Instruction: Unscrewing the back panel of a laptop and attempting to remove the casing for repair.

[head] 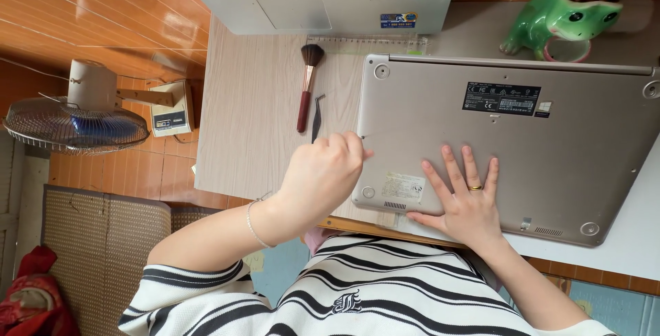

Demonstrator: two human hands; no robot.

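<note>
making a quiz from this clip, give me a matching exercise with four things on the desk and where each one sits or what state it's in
Things:
1. overturned laptop
2. makeup brush
3. green frog pot
4. right hand

Places or states:
A. at the far right corner of the desk, holding brushes
B. pressed flat, fingers spread, a gold ring on one finger
C. lying on the pale wood beside black tweezers
D. underside up, screws and stickers showing

Pairs: 1-D, 2-C, 3-A, 4-B
</note>
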